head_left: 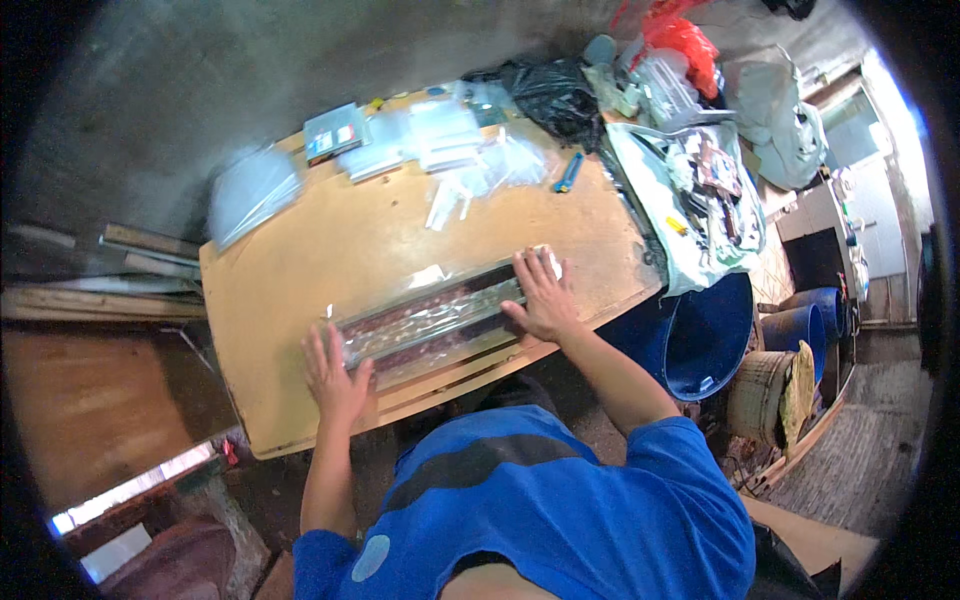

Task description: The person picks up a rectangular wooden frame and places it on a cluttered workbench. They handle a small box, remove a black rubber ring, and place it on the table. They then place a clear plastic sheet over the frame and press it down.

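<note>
A long, flat, dark item in shiny clear plastic [430, 320] lies slantwise along the near edge of the table; what is inside the wrap I cannot make out. At its left end my left hand [338, 378] rests flat with fingers apart. My right hand [543, 298] lies over the right end, fingers spread and pressing down on the plastic. Neither hand grips anything. Loose clear film sticks out past the item's far side.
On the wooden table [300, 260], clear plastic sheets [255, 190], a flat dark box [335, 132], stacked clear sleeves [440, 138] and a blue cutter [568, 172] lie at the far side. A black bag [550, 95], a full pale sack [640, 170] and blue barrels [708, 340] stand right.
</note>
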Motion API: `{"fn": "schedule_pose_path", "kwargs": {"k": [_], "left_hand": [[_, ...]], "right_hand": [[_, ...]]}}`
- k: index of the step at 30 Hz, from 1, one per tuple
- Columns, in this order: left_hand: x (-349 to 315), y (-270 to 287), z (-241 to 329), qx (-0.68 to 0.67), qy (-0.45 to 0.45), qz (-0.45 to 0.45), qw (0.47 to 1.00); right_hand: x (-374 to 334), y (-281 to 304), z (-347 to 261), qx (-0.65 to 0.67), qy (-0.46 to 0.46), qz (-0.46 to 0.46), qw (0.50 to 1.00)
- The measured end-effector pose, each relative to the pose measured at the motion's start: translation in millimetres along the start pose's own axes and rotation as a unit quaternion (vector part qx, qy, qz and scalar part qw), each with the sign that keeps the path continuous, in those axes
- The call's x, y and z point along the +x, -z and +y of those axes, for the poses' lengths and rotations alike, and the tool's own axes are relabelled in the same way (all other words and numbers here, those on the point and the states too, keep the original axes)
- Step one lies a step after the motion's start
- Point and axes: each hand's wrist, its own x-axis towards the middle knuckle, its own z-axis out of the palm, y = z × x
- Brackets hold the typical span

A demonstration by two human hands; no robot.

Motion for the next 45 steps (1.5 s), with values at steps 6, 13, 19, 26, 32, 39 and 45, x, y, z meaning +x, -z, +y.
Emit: {"fn": "schedule_pose_path", "kwargs": {"k": [6,13,19,26,32,39,45], "left_hand": [[-8.9,5.3,23.0,0.107,0.100,0.011,0.989],[-9.7,-5.5,78.4,0.157,0.101,0.037,0.982],[-5.9,-23.4,128.5,0.182,0.067,0.013,0.981],[-3.1,-36.0,178.0,0.151,0.057,-0.003,0.987],[3.8,-40.8,200.1,0.142,0.026,-0.026,0.989],[24.1,-42.3,206.8,0.124,-0.013,-0.069,0.990],[35.7,-42.1,193.8,0.111,-0.020,-0.091,0.989]], "right_hand": [[-19.5,5.1,69.0,0.073,-0.069,0.076,0.992],[-55.9,21.0,285.8,0.084,-0.356,0.280,0.888],[-79.0,34.3,414.6,0.016,-0.502,0.189,0.844],[-74.4,16.9,486.4,0.089,-0.512,0.134,0.844],[-73.3,-11.3,546.2,0.163,-0.523,0.079,0.833],[-96.5,8.8,500.7,0.463,-0.453,0.293,0.703],[-91.0,54.4,333.2,0.631,-0.282,0.061,0.720]]}}
